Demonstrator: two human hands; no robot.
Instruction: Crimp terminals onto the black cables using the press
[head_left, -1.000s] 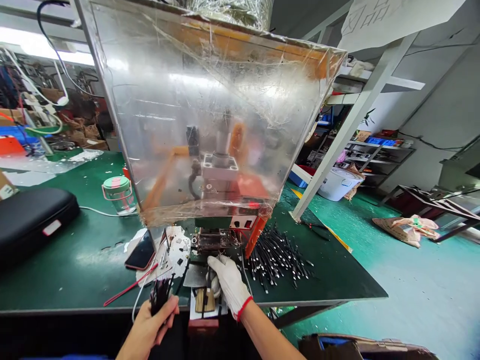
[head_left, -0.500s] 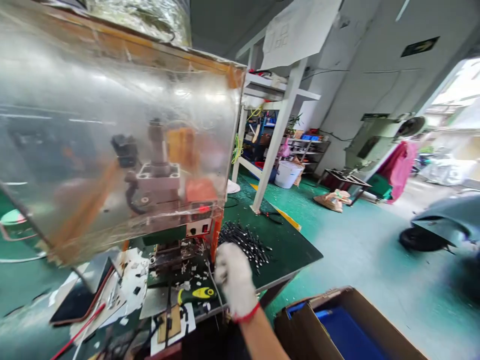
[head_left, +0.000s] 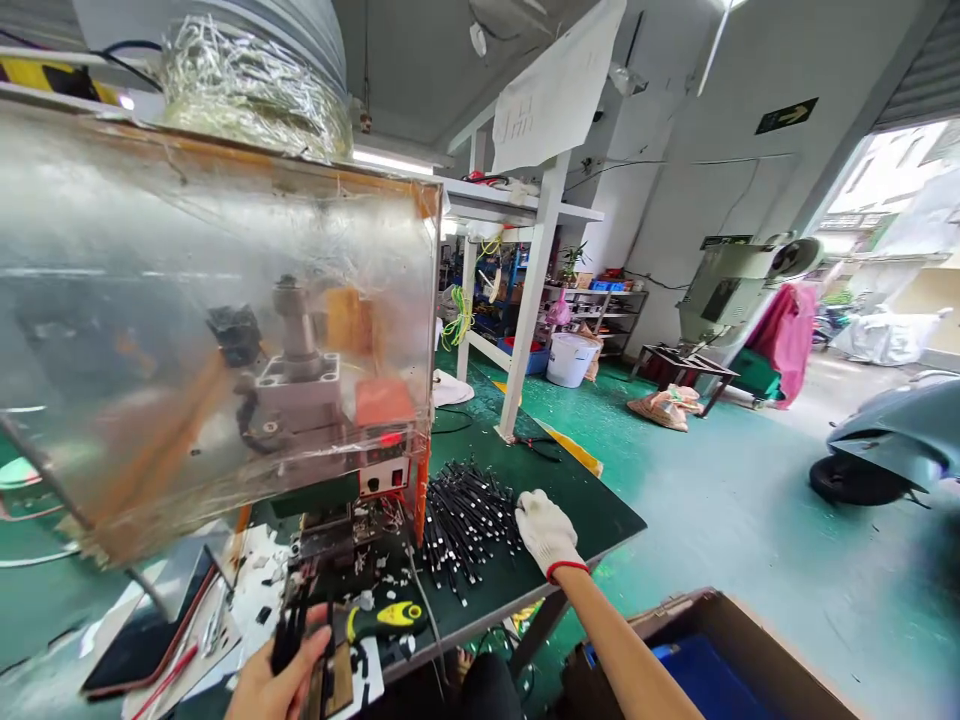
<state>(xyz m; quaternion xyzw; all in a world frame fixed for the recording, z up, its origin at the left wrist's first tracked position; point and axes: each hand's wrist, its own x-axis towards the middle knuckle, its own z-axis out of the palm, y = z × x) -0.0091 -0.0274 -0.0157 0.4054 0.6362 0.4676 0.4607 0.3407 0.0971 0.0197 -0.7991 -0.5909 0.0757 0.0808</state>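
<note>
My left hand (head_left: 277,672), bare, is closed round several thin black cable pieces (head_left: 287,632) at the front of the bench, below the machine. My right hand (head_left: 546,527) wears a white knitted glove with a red cuff. Its fingers are curled at the right edge of a pile of short black cables (head_left: 466,520) with pale tips; whatever it holds is hidden. A machine (head_left: 300,390) stands behind a cloudy plastic guard (head_left: 150,230). Beside my left hand lie yellow-and-black handled cutters (head_left: 386,620) and a small wooden block (head_left: 339,680).
A dark phone (head_left: 150,630) and a red pen-like stick (head_left: 165,695) lie at the left among scraps. A grey cable (head_left: 424,590) crosses the bench edge. The cardboard box (head_left: 712,620) with blue lining stands at lower right. A white shelf post (head_left: 529,320) rises behind the pile.
My right hand has moved right, from beside the guard's corner to the pile's far edge. My left hand has come into view with black cable pieces. The camera view has shifted.
</note>
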